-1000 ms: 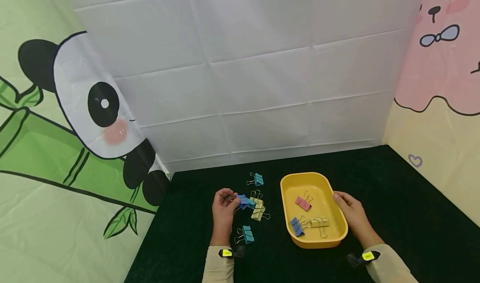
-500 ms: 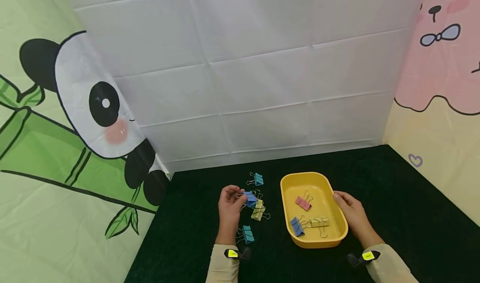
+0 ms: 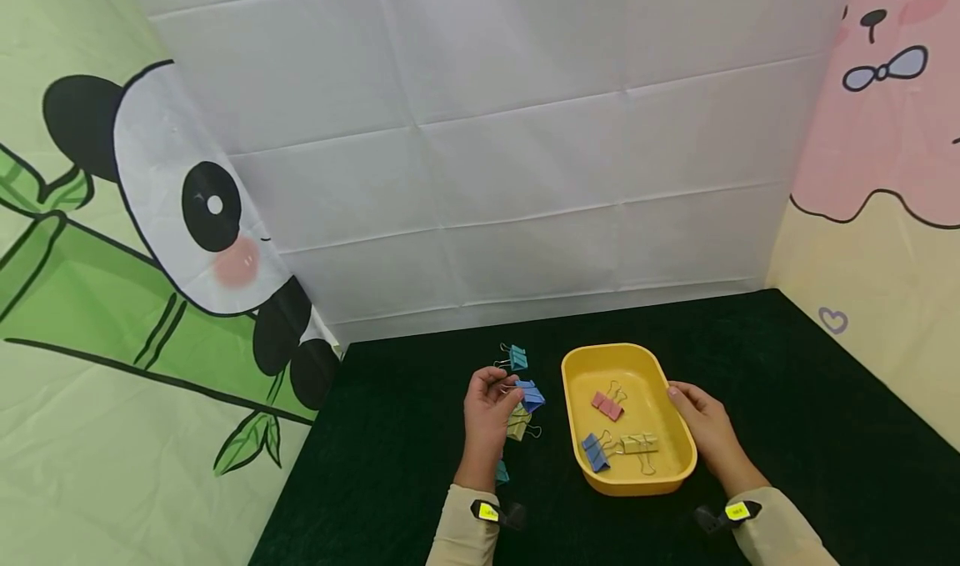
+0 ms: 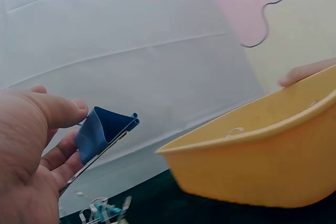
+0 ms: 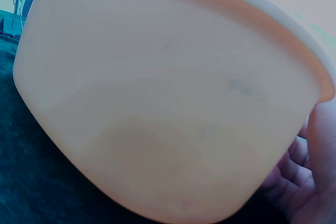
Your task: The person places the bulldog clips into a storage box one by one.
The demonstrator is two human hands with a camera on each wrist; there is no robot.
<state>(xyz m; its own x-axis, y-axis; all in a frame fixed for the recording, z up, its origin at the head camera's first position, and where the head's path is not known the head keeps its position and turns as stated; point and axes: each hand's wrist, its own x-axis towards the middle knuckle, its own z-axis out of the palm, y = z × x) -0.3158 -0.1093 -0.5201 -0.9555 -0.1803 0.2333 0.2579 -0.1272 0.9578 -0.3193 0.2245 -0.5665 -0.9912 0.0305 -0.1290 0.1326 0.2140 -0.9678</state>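
My left hand [image 3: 483,433] pinches a blue binder clip [image 3: 531,396] between thumb and fingers, raised above the cloth just left of a yellow plastic basin [image 3: 633,489]. The left wrist view shows this clip side-on, its wire handle lying along the fingers. On the far side, my right hand [image 3: 708,437] grips the basin's right rim with the thumb on top. Inside the basin lie a pink binder clip [image 3: 608,406], a blue one and a pale yellow clip [image 3: 639,443]. From the right wrist, the basin's outer wall [image 5: 157,98] fills most of the view.
Behind and below the left hand lie a teal binder clip [image 3: 517,358], pale yellow clips [image 3: 517,427] partly hidden, and another teal clip [image 3: 502,472] mostly covered by the wrist. A dark green cloth [image 3: 405,383] covers the table; a white sheet [image 3: 510,174] hangs behind.
My left hand has carried the blue clip rightward, from over the loose clips toward the basin. The right hand and the basin have stayed in place.
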